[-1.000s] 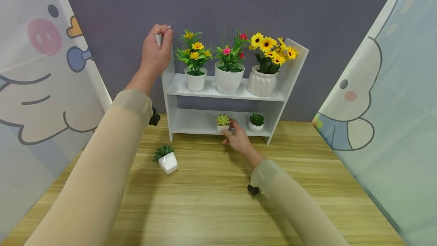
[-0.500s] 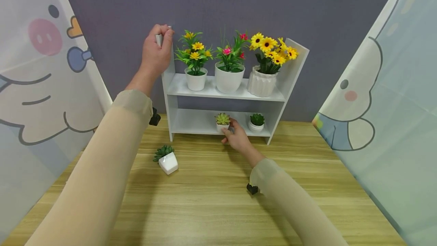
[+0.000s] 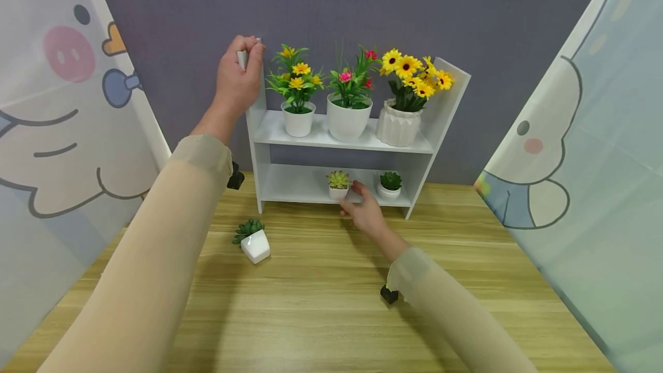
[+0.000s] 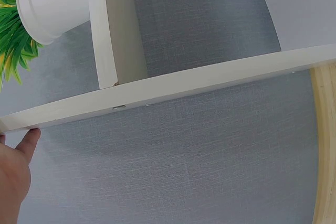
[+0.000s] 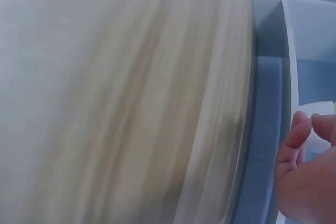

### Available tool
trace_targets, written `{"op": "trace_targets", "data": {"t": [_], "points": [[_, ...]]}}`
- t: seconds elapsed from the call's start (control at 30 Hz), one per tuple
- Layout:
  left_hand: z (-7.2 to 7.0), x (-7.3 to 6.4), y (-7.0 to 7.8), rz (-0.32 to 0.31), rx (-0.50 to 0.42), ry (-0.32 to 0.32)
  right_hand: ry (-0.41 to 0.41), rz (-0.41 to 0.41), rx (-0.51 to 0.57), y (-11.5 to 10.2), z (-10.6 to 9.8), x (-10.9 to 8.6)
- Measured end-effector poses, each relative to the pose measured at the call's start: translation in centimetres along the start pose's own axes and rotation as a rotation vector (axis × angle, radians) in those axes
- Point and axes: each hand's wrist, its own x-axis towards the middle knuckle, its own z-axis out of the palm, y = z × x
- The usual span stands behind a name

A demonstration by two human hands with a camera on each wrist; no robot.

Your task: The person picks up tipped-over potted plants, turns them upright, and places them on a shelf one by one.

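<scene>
At the upper left of the head view, my left hand (image 3: 239, 76) grips the top of the left side panel (image 4: 210, 80) of a white two-tier shelf (image 3: 290, 183). My right hand (image 3: 368, 212) is at the lower tier's front edge, its fingers spread just right of a yellow-green succulent (image 3: 339, 182) in a small white pot. That plant stands upright near the middle of the lower tier. A dark green succulent (image 3: 391, 182) in a round white pot stands to its right. Another succulent (image 3: 255, 245), in a square white pot, lies tipped over on the table in front of the shelf.
Along the upper tier stand a yellow-flowered plant (image 3: 298, 117), a pink-flowered plant (image 3: 349, 117) and a pot of sunflowers (image 3: 399, 122). The wooden table (image 3: 311, 315) spreads in front. A grey wall is behind, with printed cartoon panels (image 3: 67, 143) at both sides.
My right hand has let go of the yellow-green succulent's pot and drawn slightly right, its fingers parting. The left hand keeps its grip on the shelf.
</scene>
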Motion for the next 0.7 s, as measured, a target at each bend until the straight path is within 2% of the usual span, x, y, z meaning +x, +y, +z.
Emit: {"op": "trace_targets", "data": {"t": [0.13, 0.4, 0.5, 0.7], "points": [[0.0, 0.0, 0.0, 0.001, -0.002, 0.001, 0.021, 0.0, 0.011, -0.3, -0.4, -1.0], [0.1, 0.0, 0.1, -0.003, 0.014, -0.001, 0.037, 0.002, -0.032, -0.1, -1.0, -2.8], [0.1, 0.0, 0.2, -0.001, 0.009, -0.001, -0.002, 0.024, -0.029, 0.2, -1.0, -3.4], [0.0, 0.0, 0.1, -0.002, -0.002, 0.008, -0.137, 0.045, -0.077, 0.7, -0.5, -4.4]]}}
